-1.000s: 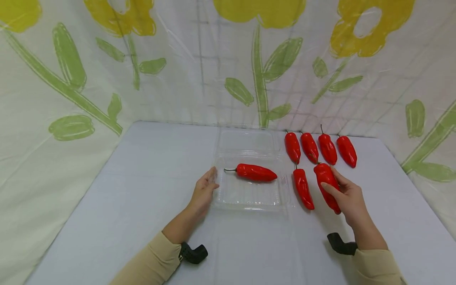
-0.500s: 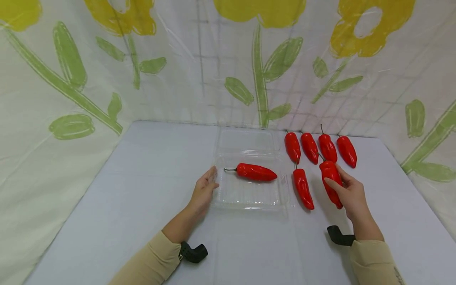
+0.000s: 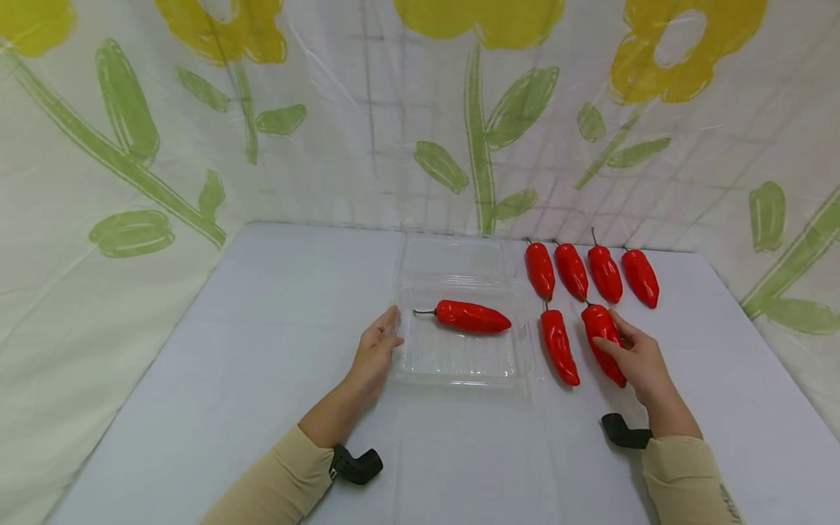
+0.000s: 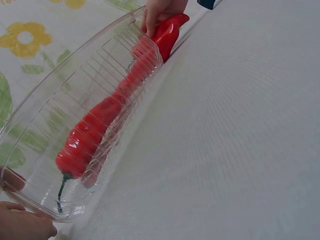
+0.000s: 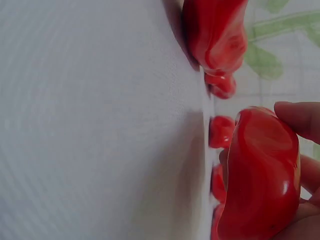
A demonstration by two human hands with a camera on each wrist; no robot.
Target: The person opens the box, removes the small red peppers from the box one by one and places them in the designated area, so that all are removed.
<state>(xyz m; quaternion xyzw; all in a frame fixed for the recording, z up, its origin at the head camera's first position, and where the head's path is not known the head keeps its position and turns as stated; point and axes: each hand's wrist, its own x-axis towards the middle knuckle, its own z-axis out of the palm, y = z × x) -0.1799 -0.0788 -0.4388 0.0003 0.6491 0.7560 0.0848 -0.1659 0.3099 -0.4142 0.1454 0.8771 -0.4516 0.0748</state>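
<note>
In the head view a clear plastic clamshell container (image 3: pixel 459 364) stands with its lid open toward the back. One red pepper (image 3: pixel 472 316) lies crosswise inside, stem to the left. My left hand (image 3: pixel 374 354) grips the container's left side, the thumb (image 4: pixel 30 225) in front of the rim and fingers showing through the plastic. To the right of the container, my right hand (image 3: pixel 643 357) pinches another red pepper (image 3: pixel 600 343) between thumb and fingers, its stem pointing away from me. In the right wrist view this held pepper (image 5: pixel 262 175) hides part of the fingers.
Several red peppers (image 3: pixel 571 271) form a row at the table's back right. A single red pepper (image 3: pixel 559 348) lies between the container and my right hand. The white table (image 3: pixel 289 292) ends at a flower-printed cloth (image 3: pixel 315 146). Each wrist carries a black camera mount (image 3: pixel 357 467).
The pepper in my right hand shifted slightly right and back, then came left again and looks lower. My left hand and the container have stayed still.
</note>
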